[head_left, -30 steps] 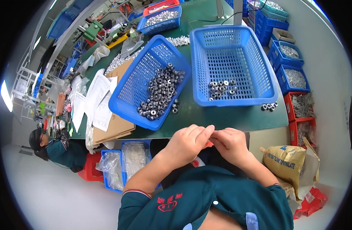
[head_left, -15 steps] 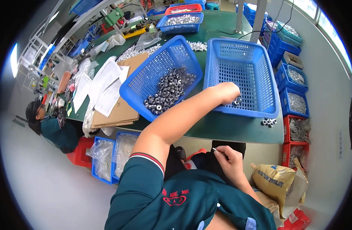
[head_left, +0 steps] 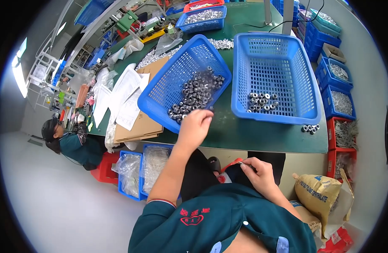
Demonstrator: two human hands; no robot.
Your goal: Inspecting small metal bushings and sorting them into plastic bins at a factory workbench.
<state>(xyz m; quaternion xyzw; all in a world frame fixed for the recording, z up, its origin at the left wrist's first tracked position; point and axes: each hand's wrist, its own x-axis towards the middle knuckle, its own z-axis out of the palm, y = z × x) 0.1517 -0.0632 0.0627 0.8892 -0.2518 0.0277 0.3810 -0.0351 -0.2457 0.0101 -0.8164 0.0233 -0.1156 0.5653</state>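
My left hand [head_left: 196, 126] is at the near right edge of a tilted blue perforated basket [head_left: 154, 110], fingers curled together. A small dark bit shows by its fingertips, but what it holds cannot be made out. Inside that basket lies a heap of dark metal rings [head_left: 194, 95]. In front of my body, below the table edge, my right hand [head_left: 259, 173] pinches a thin rod-like metal tool [head_left: 242, 163]; most of it is hidden in the fingers. A second blue basket [head_left: 282, 119] stands to the right, with a small group of similar rings [head_left: 261, 102] near its front.
Several rings [head_left: 310, 128] sit on the green table [head_left: 278, 141] beside the right basket's near corner. Papers [head_left: 126, 111] and cardboard [head_left: 139, 131] lie at the left. Stacked bins [head_left: 339, 105] and a sack [head_left: 318, 192] stand right. A co-worker [head_left: 78, 145] sits far left.
My left hand has come out of the right basket and moved left to the near edge of the tilted basket. My right hand still holds the tool. The view has shifted slightly.
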